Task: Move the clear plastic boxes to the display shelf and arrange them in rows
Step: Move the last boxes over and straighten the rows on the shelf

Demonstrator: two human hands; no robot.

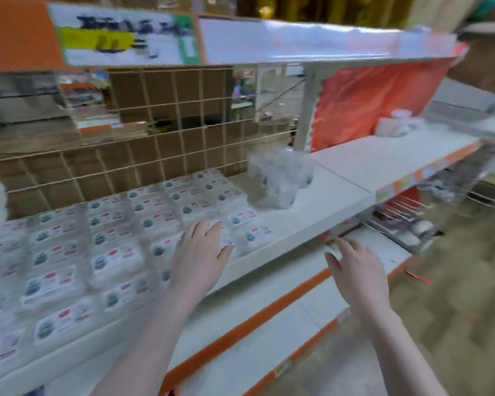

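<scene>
head view: the whole picture is blurred by motion, so small details do not read. the display shelf (320, 207) is white with an orange front edge, and a wire grid (160, 144) stands along its back. clear plastic boxes (109, 261) with labelled lids lie flat on its left part, set in rows that run from the front edge back toward the grid. about five rows can be made out across, each several boxes deep; the blur and the left edge of the picture stop an exact count. at the right end of the rows, near the grid, sits one loose heap of clear boxes (280, 178), tilted and unsorted, number unreadable. farther right on the same shelf level, before a red sheet (377, 101), lies one more small pile of clear plastic (392, 127).

two bare hands show. the left hand (200, 252) lies palm down on the boxes at the right front corner of the rows, fingers spread and straight, touching the lids and gripping nothing. the right hand (355, 270) hangs in the air over the lower shelf (312, 304), apart from every box, fingers loosely stretched and holding nothing. one blurred sign (126, 38) hangs on the shelf edge above.
</scene>
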